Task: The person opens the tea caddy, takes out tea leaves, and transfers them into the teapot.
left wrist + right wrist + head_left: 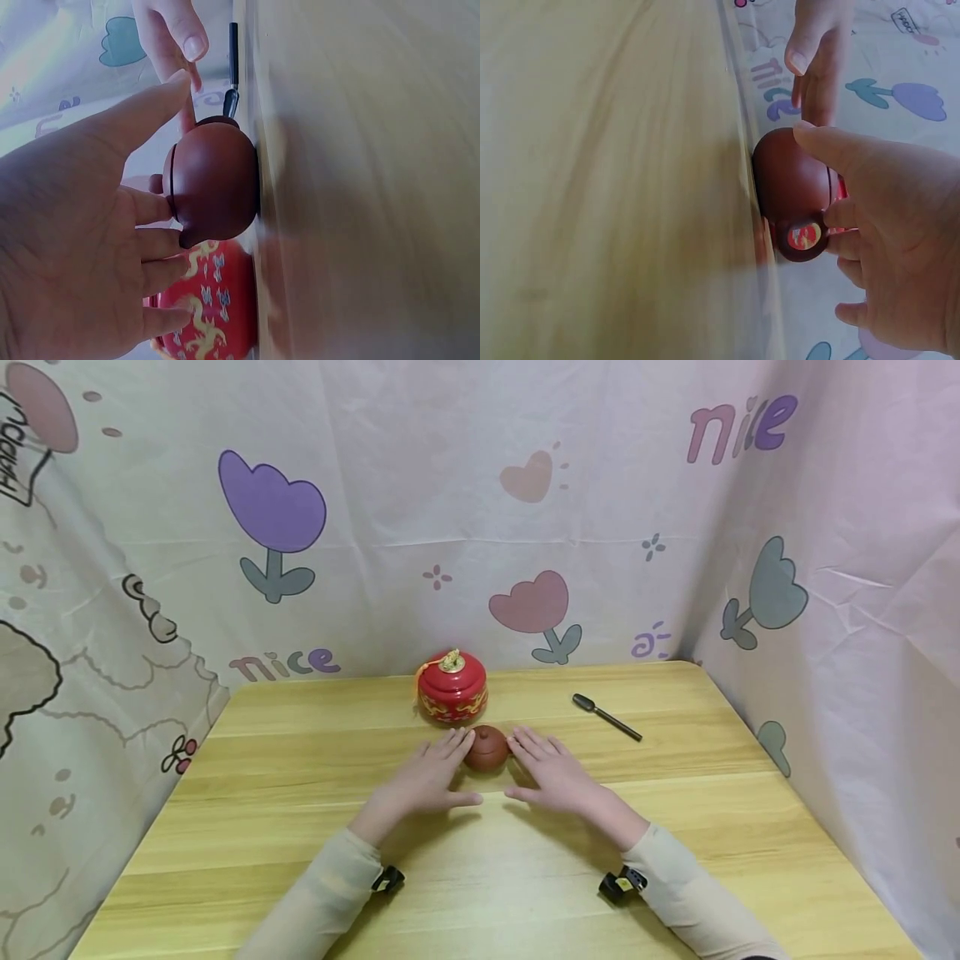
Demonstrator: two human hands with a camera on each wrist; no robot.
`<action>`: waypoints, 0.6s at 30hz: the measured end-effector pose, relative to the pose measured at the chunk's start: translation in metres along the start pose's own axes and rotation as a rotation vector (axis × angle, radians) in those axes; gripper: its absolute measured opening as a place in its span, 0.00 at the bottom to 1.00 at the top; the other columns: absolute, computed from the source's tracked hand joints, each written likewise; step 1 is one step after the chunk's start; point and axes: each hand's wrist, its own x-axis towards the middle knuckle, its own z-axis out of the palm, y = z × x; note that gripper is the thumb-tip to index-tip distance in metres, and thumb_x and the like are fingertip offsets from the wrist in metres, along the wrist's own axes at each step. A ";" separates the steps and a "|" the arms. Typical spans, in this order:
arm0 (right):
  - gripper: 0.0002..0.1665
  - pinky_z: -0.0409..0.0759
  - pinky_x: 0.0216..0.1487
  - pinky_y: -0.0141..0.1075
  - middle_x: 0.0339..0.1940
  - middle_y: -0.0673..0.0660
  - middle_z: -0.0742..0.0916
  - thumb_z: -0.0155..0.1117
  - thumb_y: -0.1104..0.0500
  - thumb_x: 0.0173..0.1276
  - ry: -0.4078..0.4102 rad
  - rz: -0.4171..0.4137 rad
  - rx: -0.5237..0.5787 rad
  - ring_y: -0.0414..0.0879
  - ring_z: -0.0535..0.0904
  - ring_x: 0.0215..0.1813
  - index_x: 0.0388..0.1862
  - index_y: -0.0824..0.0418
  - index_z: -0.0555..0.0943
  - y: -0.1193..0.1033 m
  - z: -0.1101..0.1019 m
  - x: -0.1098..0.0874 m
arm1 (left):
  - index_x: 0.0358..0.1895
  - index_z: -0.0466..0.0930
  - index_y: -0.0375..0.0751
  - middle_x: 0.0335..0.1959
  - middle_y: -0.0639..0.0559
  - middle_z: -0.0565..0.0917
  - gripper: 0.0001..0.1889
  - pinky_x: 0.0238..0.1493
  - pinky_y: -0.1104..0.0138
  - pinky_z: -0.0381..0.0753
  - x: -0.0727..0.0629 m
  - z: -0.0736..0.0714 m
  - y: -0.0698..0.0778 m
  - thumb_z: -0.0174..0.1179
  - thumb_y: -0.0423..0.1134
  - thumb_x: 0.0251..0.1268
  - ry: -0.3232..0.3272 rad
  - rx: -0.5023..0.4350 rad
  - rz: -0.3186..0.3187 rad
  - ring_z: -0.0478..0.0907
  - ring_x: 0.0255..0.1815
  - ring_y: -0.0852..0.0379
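Observation:
A small brown clay teapot (486, 750) with a knobbed lid stands upright on the wooden table, between both hands. My left hand (429, 774) has its fingers extended, the fingertips at the teapot's left side by the spout (191, 235). On the other side my right hand (558, 774) reaches in the same way, fingertips beside the ring-shaped handle (801, 241). Both thumbs point inward in front of the pot, apart from each other. Just behind the teapot sits a red lidded jar (452, 692) with gold dragon patterns and a gold knob.
A dark, slim tea scoop (606, 717) lies at the back right of the wooden table (300, 760). A patterned cloth (420, 485) with tulips and lettering hangs behind the table and along both sides. A small black device (622, 885) is strapped at each wrist.

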 end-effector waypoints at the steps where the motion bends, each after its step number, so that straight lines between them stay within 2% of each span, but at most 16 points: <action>1: 0.52 0.53 0.77 0.58 0.81 0.60 0.56 0.53 0.30 0.67 0.002 0.003 0.004 0.56 0.50 0.81 0.78 0.60 0.54 0.001 0.000 -0.001 | 0.79 0.41 0.45 0.81 0.44 0.46 0.54 0.76 0.39 0.50 0.001 0.000 0.002 0.55 0.71 0.59 -0.002 0.004 0.002 0.42 0.82 0.45; 12: 0.53 0.53 0.77 0.59 0.80 0.62 0.57 0.56 0.32 0.66 0.036 0.041 0.025 0.58 0.51 0.81 0.78 0.62 0.55 0.012 -0.001 -0.016 | 0.79 0.43 0.41 0.80 0.42 0.48 0.55 0.75 0.40 0.51 0.015 0.002 0.020 0.55 0.71 0.59 -0.007 0.030 0.026 0.43 0.81 0.43; 18: 0.52 0.53 0.76 0.60 0.80 0.62 0.58 0.58 0.33 0.66 0.052 0.062 0.040 0.58 0.51 0.81 0.77 0.62 0.56 0.018 -0.005 -0.024 | 0.79 0.42 0.42 0.80 0.40 0.48 0.56 0.76 0.41 0.51 0.025 0.008 0.028 0.54 0.73 0.58 -0.012 0.051 0.033 0.43 0.81 0.43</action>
